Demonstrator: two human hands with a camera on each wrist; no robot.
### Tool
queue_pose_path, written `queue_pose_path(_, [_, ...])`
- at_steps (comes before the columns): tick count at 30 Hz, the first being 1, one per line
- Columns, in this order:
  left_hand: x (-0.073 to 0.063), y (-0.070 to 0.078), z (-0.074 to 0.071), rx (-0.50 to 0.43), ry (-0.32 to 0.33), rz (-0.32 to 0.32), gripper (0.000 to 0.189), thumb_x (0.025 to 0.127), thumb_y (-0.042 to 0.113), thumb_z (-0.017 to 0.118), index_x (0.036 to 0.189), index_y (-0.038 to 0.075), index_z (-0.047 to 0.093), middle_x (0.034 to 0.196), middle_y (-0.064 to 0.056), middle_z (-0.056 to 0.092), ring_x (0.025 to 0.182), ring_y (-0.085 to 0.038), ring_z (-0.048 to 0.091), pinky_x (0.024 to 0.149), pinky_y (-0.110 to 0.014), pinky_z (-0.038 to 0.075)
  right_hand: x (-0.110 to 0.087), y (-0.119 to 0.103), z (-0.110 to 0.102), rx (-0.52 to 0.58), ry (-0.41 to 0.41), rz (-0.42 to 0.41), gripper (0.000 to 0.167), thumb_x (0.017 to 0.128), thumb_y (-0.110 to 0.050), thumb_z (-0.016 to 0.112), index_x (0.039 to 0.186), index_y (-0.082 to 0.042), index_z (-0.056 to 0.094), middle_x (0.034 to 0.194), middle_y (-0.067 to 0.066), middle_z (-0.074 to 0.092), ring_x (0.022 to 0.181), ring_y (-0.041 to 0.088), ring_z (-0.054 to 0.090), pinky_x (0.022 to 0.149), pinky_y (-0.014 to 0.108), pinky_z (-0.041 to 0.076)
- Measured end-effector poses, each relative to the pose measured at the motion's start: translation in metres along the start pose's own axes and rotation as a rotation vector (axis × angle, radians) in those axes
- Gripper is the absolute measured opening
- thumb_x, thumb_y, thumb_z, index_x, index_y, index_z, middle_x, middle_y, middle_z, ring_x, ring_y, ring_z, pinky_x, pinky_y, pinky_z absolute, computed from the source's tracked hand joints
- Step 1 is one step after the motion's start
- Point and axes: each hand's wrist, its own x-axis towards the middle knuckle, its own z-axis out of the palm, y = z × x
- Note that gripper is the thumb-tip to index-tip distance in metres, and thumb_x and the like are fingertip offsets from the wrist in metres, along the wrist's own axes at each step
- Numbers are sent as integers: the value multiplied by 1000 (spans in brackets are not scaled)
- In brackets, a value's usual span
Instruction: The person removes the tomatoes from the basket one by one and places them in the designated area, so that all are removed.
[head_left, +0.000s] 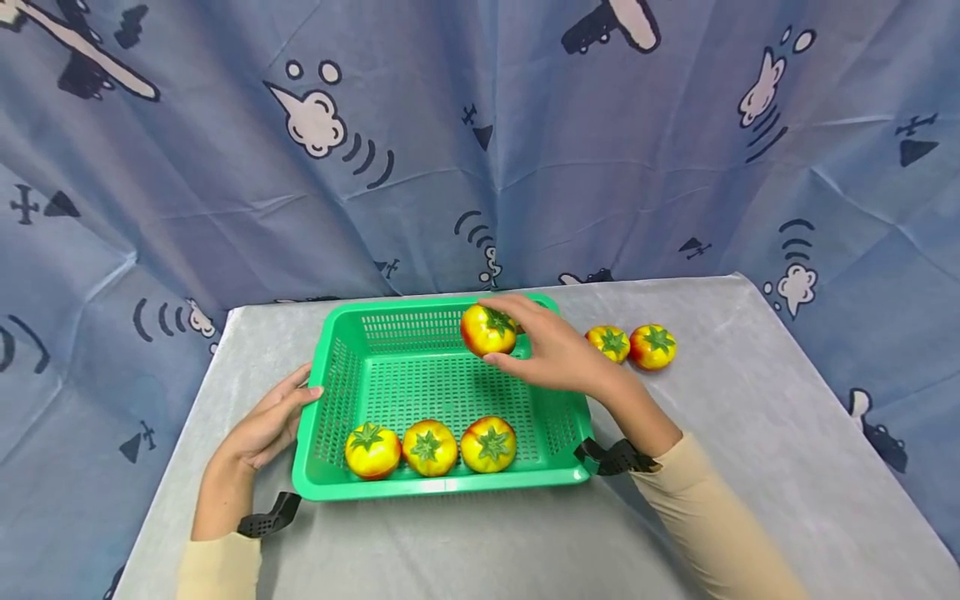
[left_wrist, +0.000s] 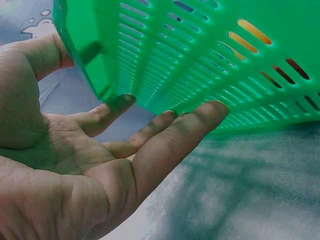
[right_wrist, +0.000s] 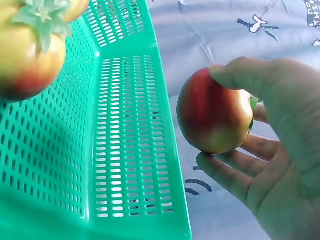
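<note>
My right hand [head_left: 551, 346] holds a yellow-and-red tomato [head_left: 487, 331] with a green leafy top over the far right part of a green plastic basket [head_left: 442, 483]. In the right wrist view, the thumb lies on one side of this tomato [right_wrist: 212, 112] and the fingers on the other. At the basket's left side, my left hand [head_left: 273, 421] has its thumb on the rim, while its fingers [left_wrist: 175, 137] touch the slotted outer wall in the left wrist view. Inside, three similar tomatoes [head_left: 430, 447] sit in a row along the near wall.
Two more tomatoes [head_left: 652, 347] stand side by side on the grey-covered table [head_left: 750, 433], right of the basket and beyond my right forearm. A blue patterned curtain [head_left: 450, 167] hangs behind the table and along its sides.
</note>
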Motion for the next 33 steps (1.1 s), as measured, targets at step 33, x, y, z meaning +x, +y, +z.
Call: queue_pose_path(33, [0,-5,-3,11,-33,11,72,116,17,38,166,-5,-10,139,8,65,124,-9,68,100,-30,62,-108,68,-33,-120,348,189,72,94,-18,82,157,-17,49,152,13,56,122,30,62,90,43,63])
